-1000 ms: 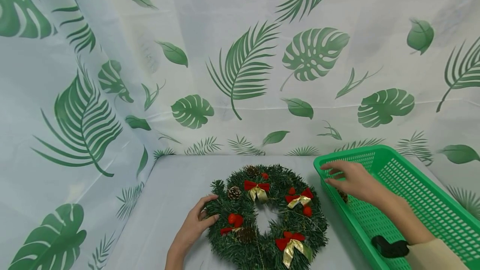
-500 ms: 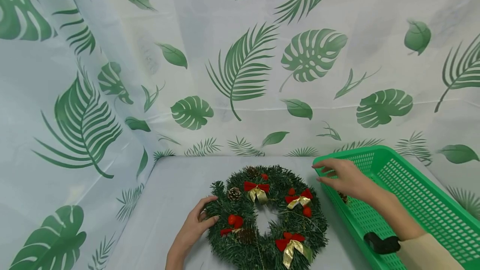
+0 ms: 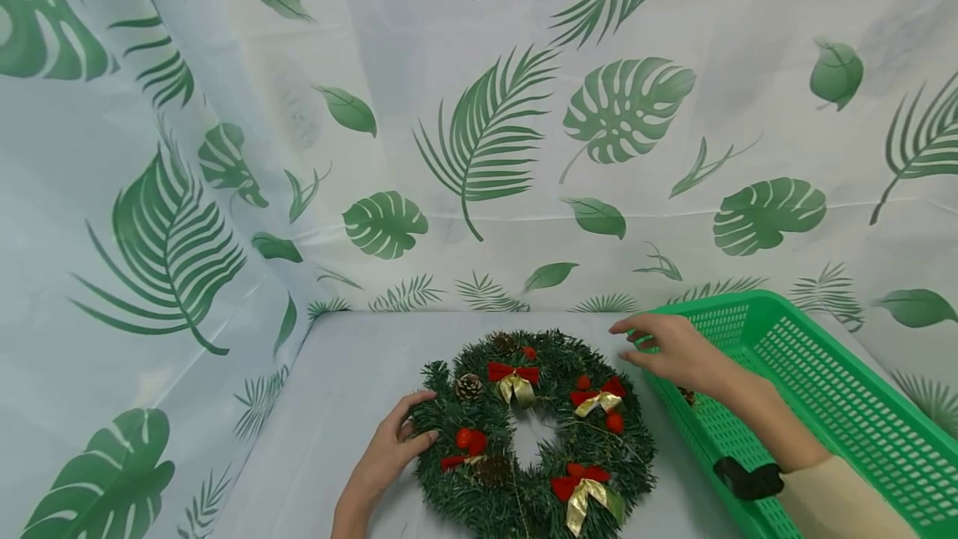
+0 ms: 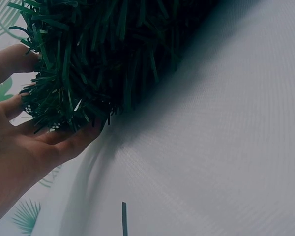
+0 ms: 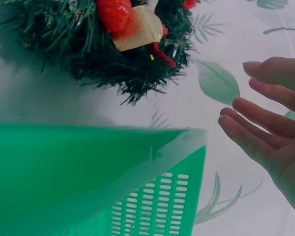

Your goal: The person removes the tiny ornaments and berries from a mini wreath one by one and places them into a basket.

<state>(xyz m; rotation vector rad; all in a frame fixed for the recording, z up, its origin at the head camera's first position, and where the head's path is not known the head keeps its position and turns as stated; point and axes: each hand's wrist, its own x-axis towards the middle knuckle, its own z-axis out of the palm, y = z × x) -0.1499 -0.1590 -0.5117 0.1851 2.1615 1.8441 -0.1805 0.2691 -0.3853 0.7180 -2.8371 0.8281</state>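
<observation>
A green Christmas wreath (image 3: 591, 460) with red and gold bows, pinecones and red berries lies on the white table. My left hand (image 3: 385, 452) holds its left edge, and in the left wrist view fingers (image 4: 81, 142) curve under the green needles while another presses from the far side. My right hand (image 3: 677, 352) hovers over the far left corner of the green plastic basket (image 3: 756, 306), to the right of the wreath. Its fingers (image 5: 265, 115) are loosely bent with nothing between them, apart from the wreath.
Inside the basket, by its left wall, a small brown pinecone-like piece (image 3: 687, 396) shows below my right forearm. A white curtain (image 3: 479, 273) printed with green leaves walls in the back and left. A thin green needle (image 4: 124, 219) lies on the cloth.
My right hand has drifted left, from over the basket toward the wreath's far right side. The left hand and the wreath have stayed in place.
</observation>
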